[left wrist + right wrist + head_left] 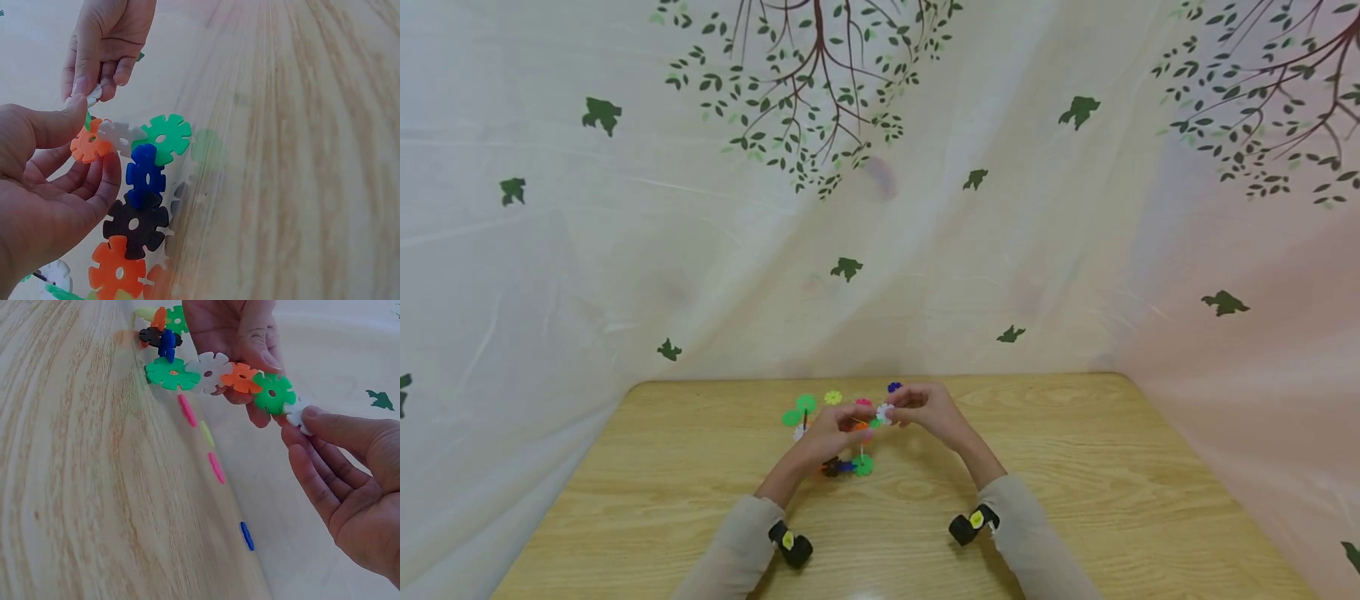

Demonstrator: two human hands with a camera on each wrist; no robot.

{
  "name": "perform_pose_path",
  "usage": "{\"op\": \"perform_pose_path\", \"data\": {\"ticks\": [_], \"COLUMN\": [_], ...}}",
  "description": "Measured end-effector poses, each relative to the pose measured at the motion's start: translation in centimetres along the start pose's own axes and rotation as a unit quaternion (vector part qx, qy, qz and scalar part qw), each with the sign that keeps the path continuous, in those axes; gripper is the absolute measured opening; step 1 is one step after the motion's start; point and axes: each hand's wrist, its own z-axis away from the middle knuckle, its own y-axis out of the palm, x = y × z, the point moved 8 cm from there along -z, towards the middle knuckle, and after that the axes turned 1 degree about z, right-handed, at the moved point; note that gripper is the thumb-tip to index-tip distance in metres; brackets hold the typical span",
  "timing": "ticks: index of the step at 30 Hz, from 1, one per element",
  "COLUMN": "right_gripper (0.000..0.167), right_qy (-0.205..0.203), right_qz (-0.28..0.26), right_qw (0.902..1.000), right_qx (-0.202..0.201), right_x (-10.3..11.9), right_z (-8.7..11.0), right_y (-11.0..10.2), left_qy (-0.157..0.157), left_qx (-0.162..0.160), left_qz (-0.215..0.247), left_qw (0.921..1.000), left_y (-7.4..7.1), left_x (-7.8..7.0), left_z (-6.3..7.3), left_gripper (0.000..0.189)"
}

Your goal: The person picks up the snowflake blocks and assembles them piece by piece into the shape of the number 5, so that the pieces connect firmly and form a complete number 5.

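Observation:
A chain of interlocking plastic snowflake discs runs between my hands and down to the table. My left hand holds the chain near its raised end, thumb by a green disc and fingers at an orange disc. My right hand pinches a white disc between thumb and fingers. That white disc meets the green disc's edge; how deep it sits in the slot I cannot tell. Another white disc, a green disc, a blue disc and a black disc continue the chain.
Loose discs lie flat beyond the chain on the wooden table: a yellow disc, pink ones and a dark blue disc. More joined discs, with a green one, stand left of my left hand. A leaf-patterned cloth hangs behind.

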Motion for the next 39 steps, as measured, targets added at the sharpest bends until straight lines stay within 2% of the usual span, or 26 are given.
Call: {"op": "perform_pose_path", "data": {"ticks": [3, 8, 15, 26, 34, 39], "right_gripper": [0.018, 0.018, 0.018, 0.016, 0.014, 0.015], "right_qy": [0.001, 0.003, 0.003, -0.003, -0.011, -0.019], "right_qz": [0.004, 0.007, 0.008, -0.003, -0.01, -0.013], "right_qw": [1.0, 1.0, 0.9999, 1.0, 0.9999, 0.9997], "right_qx": [0.0, -0.003, -0.007, -0.007, 0.003, 0.005], "right_x": [-0.1, -0.4, -0.3, -0.3, 0.2, 0.3], "right_z": [-0.1, -0.1, 0.0, 0.0, 0.2, 0.1], "right_y": [0.1, 0.3, 0.4, 0.3, 0.5, 0.8], "left_qy": [0.005, -0.005, -0.02, 0.002, 0.033, 0.029], "left_qx": [0.0, -0.008, -0.012, -0.021, -0.016, -0.021], "left_qz": [-0.002, -0.004, 0.026, 0.035, 0.014, 0.005], "left_qw": [1.0, 0.9999, 0.9994, 0.9992, 0.9992, 0.9993], "left_y": [-0.1, -0.3, -0.2, -0.1, -0.1, -0.2], "left_x": [-0.2, -0.4, -0.5, -1.1, -1.7, -1.7], "left_z": [0.0, 0.1, 0.2, 0.3, 0.4, 0.4], "left_gripper": [0.034, 0.034, 0.035, 0.033, 0.032, 0.032]}}
